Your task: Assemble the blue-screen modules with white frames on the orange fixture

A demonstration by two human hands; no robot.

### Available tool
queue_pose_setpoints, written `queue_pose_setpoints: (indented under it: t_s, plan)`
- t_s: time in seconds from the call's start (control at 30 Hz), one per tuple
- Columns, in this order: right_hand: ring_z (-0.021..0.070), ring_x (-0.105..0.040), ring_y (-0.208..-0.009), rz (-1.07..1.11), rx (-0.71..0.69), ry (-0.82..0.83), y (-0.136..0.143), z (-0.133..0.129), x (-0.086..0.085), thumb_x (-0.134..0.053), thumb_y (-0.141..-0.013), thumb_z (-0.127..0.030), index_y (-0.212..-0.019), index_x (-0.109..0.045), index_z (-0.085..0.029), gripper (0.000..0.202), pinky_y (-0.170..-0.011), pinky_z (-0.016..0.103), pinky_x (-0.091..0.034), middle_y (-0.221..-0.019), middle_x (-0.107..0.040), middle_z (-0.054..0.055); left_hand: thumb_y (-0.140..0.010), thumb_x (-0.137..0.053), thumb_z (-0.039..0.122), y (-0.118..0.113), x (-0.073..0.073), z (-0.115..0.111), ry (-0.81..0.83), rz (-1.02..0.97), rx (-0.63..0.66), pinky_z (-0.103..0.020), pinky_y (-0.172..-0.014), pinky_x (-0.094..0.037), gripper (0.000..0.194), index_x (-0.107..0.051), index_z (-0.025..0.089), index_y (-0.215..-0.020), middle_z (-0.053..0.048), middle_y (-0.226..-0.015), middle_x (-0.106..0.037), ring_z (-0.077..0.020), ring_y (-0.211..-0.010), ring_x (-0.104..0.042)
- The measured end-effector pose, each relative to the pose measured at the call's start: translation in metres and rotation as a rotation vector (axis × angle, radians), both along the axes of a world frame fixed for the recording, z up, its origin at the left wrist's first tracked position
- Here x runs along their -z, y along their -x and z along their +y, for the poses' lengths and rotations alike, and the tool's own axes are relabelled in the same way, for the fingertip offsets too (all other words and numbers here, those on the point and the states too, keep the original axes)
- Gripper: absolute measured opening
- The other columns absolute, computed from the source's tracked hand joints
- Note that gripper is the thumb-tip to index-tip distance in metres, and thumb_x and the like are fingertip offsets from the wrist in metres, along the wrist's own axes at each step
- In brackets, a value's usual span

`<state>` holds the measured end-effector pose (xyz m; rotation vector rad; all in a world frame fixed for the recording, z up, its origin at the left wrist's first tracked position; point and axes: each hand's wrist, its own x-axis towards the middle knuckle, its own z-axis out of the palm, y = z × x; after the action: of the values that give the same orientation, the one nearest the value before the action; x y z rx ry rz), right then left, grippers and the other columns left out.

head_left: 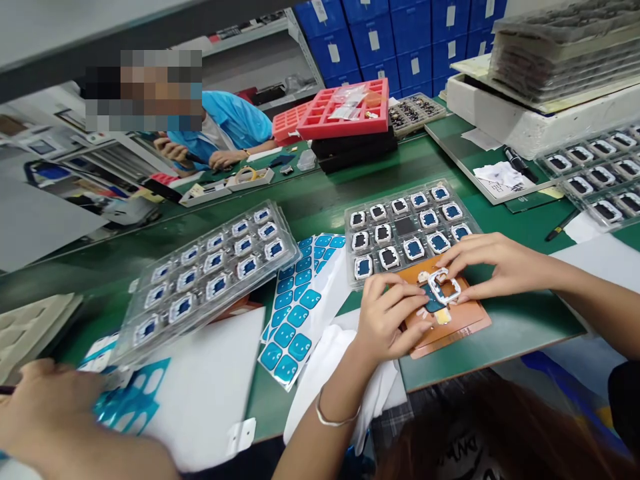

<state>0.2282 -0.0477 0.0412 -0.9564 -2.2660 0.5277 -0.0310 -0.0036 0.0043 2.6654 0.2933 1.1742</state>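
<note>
My right hand [487, 263] holds a small white frame [453, 290] between thumb and fingers, tilted above an orange mat [463, 323]. Beside it, my left hand [393, 313] has its fingertips on a dark teal piece [435, 303] next to the frame's left side; its thumb is lower, over the mat. A yellow patch [443, 317] shows on the mat under the frame. Just behind the mat is a clear tray [353, 270] with rows of white frames with blue or dark centres. Left of my hands lie sheets of teal stickers [285, 333].
Another clear tray [295, 253] of frames stands at left. A co-worker's hand [45, 407] is at the lower left near teal film. Across the table a person in blue [235, 120] works behind red trays [345, 110]. A white foam box [520, 123] stands at right.
</note>
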Motion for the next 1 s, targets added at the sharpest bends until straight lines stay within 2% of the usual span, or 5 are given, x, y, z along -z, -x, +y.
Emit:
queue_pose_setpoints:
  t_s: [0.13,0.27,0.47,0.8,1.0]
  plan:
    - [0.0221,-0.063,-0.098,0.011,0.011,-0.076,0.010,-0.004,0.007,-0.070,-0.089,-0.037,-0.098,-0.073,-0.018,0.021,-0.087,0.039,-0.049,-0.114,-0.070,0.008,-0.091,-0.057,0.051,-0.002,0.002,-0.001,0.060,-0.100,-0.126,-0.042,-0.079,-0.046,0.034,-0.066,0.019,-0.098,-0.007,-0.092,-0.072,-0.0231,-0.086,-0.056]
    - [0.0222,-0.057,-0.091,0.029,0.032,-0.099,0.016,-0.003,0.015,-0.073,-0.086,-0.035,-0.096,-0.073,-0.018,0.019,-0.079,0.038,-0.048,-0.114,-0.070,0.008,-0.077,-0.074,0.048,-0.005,0.004,-0.001,0.075,-0.061,-0.196,-0.044,-0.083,-0.047,0.042,-0.065,0.018,-0.105,-0.009,-0.099,-0.070,-0.0249,-0.092,-0.056]
    - [0.0216,-0.052,-0.090,0.056,0.054,-0.088,0.019,-0.004,0.021,-0.076,-0.084,-0.032,-0.091,-0.073,-0.019,0.015,-0.078,0.036,-0.046,-0.112,-0.070,0.007,-0.076,-0.076,0.044,-0.005,0.001,-0.002,0.105,0.002,-0.213,-0.044,-0.085,-0.048,0.042,-0.065,0.020,-0.108,-0.008,-0.103,-0.069,-0.0253,-0.097,-0.054]
    - [0.0224,-0.054,-0.092,0.016,0.064,-0.051,0.019,-0.004,0.019,-0.072,-0.087,-0.036,-0.096,-0.074,-0.019,0.019,-0.080,0.038,-0.044,-0.114,-0.070,0.007,-0.074,-0.079,0.044,-0.003,0.001,-0.002,0.126,0.036,-0.211,-0.045,-0.087,-0.048,0.043,-0.067,0.021,-0.107,-0.008,-0.105,-0.069,-0.0252,-0.099,-0.053]
    - [0.0224,-0.052,-0.088,-0.008,0.010,-0.064,0.019,-0.002,0.020,-0.068,-0.090,-0.040,-0.085,-0.074,-0.019,0.022,-0.078,0.038,-0.044,-0.108,-0.071,0.009,-0.078,-0.076,0.050,-0.003,0.006,0.002,0.242,0.065,-0.168,-0.048,-0.093,-0.043,0.036,-0.067,0.021,-0.098,-0.008,-0.107,-0.067,-0.0267,-0.105,-0.050]
